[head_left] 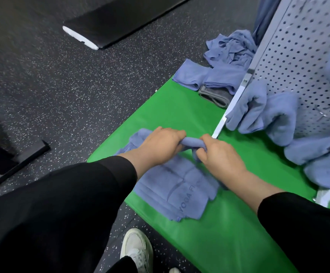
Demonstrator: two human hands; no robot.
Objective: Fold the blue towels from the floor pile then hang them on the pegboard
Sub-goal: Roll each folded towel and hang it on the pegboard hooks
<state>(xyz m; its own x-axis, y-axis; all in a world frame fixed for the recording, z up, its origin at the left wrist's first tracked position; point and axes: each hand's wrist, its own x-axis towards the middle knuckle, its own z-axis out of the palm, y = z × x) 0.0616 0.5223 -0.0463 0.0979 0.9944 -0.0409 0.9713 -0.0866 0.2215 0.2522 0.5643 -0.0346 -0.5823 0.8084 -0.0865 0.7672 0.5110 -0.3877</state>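
**Both hands bunch a blue towel over the green mat**

Your left hand (160, 142) and right hand (219, 154) meet over the middle of the green mat (179, 111), each with its fingers curled tight around the same blue towel (191, 143). The stretch between your fists is gathered into a short thick roll, and the rest of the cloth hangs down onto a flatter folded towel (179, 190) printed with "YOGA", which lies on the mat just below your wrists. You seem to hold the towel by a bunched edge so it can be shaken out or drawn straight before the next fold; which fold this is cannot be told.

To the far right, the loose pile of blue towels (231, 48) sits crumpled on the speckled floor (81, 85) against the foot of the pegboard (298, 56). Just nearer, two folded blue towels (205, 75) rest at the mat's far edge beside a folded grey towel (215, 96), likely parked there within reach of the board. On the right, hung towels (262, 111) already drape from the pegboard, so part of the job looks done, with the pile still to work through.

A black mat (120, 18) lies far left, and your white shoe (136, 251) stands near, at the mat's edge.
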